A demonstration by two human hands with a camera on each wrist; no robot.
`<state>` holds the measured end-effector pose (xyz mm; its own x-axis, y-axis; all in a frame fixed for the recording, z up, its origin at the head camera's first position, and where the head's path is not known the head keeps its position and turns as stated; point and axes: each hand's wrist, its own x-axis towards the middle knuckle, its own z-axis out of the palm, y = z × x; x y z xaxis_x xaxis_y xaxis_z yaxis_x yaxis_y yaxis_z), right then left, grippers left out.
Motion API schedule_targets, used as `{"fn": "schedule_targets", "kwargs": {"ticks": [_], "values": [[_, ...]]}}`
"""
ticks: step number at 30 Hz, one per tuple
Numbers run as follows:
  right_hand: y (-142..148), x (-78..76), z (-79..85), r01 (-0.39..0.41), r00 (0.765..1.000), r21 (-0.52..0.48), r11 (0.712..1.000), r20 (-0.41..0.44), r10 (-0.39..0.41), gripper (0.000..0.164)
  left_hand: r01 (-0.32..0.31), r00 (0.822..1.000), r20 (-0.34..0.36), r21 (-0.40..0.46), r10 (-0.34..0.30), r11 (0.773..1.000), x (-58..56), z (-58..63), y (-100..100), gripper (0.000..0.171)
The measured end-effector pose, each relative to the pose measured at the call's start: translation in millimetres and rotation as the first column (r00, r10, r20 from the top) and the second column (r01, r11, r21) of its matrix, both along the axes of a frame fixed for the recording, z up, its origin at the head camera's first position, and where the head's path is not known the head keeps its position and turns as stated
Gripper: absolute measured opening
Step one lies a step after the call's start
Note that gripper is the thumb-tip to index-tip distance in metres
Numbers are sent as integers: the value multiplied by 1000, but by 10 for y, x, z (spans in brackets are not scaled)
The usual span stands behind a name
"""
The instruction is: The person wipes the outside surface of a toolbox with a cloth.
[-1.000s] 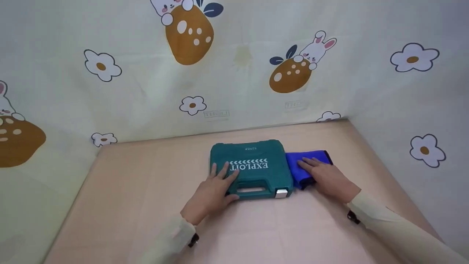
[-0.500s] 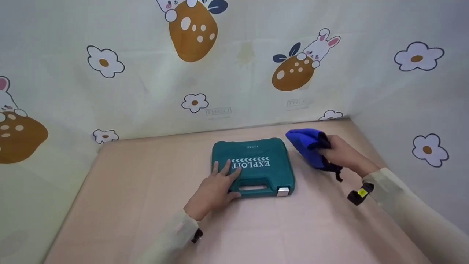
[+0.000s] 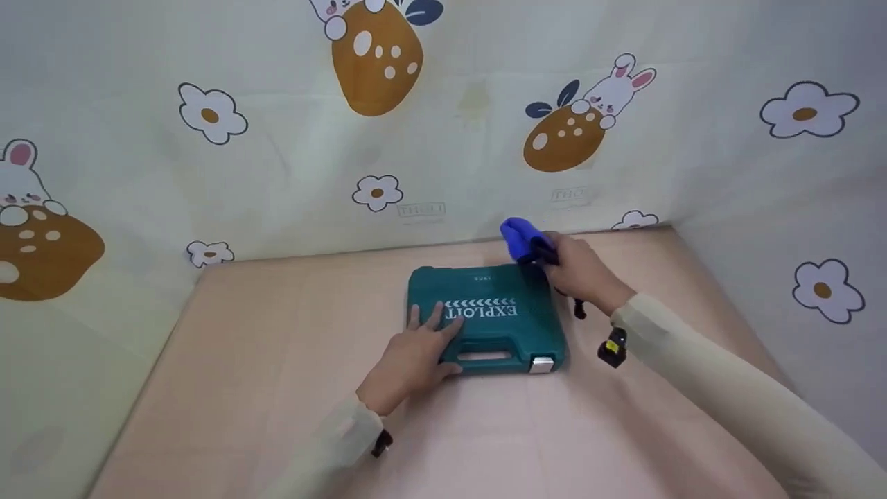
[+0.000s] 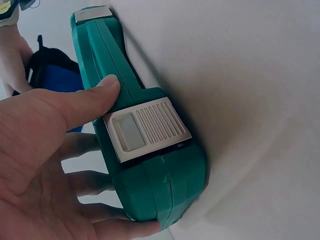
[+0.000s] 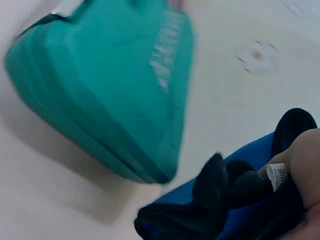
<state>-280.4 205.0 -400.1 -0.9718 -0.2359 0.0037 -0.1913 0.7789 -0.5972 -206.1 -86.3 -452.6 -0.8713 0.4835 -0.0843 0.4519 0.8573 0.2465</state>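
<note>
A green plastic tool case [image 3: 540, 333] lies flat on the table, lettered EXPLOIT, with silver latches on its near edge. My left hand [image 3: 412, 357] rests spread on its left part. In the left wrist view that thumb [image 4: 107, 92] touches the handle side, close to a silver latch [image 4: 147, 127]. My right hand [image 3: 585, 274] grips a folded blue cloth with black edging [image 3: 521, 239] over the case's far right corner. In the right wrist view the blue cloth [image 5: 250, 155] bunches below the hand, a small white tag showing, and the fingertips are mostly hidden.
The case stands on a pale pink table [image 3: 277, 360]. Behind it and at both sides hangs a light curtain [image 3: 291, 201] printed with rabbits and flowers. A black strap end [image 3: 579, 310] dangles beneath the right hand.
My right hand has picked the blue cloth up from beside the case and carried it left and away, over the far right corner. The left hand stays on the case.
</note>
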Motion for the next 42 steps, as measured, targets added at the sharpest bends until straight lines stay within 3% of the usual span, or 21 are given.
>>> {"fn": "schedule_targets", "kwargs": {"ticks": [2,4,8,15,24,42], "values": [[-150,13,-73,-78,997,131,988,30,74,53,7,1000,-2,-10,-7,1000,2,1,4,75],[-267,30,-147,-156,987,253,955,66,144,60,15,1000,-2,-16,-15,1000,2,-6,6,74],[-387,44,-269,-219,975,367,904,117,188,64,28,1000,10,-25,-28,999,9,-20,-1,73],[-449,8,-350,-253,967,370,894,129,220,67,24,998,52,-17,-23,1000,14,-16,-32,73],[-493,-43,-372,-287,957,398,871,82,278,70,9,999,40,-14,-8,1000,1,15,-4,71],[-476,-138,-364,-301,952,399,866,72,297,70,-36,999,12,-20,36,999,2,3,126,71]]}}
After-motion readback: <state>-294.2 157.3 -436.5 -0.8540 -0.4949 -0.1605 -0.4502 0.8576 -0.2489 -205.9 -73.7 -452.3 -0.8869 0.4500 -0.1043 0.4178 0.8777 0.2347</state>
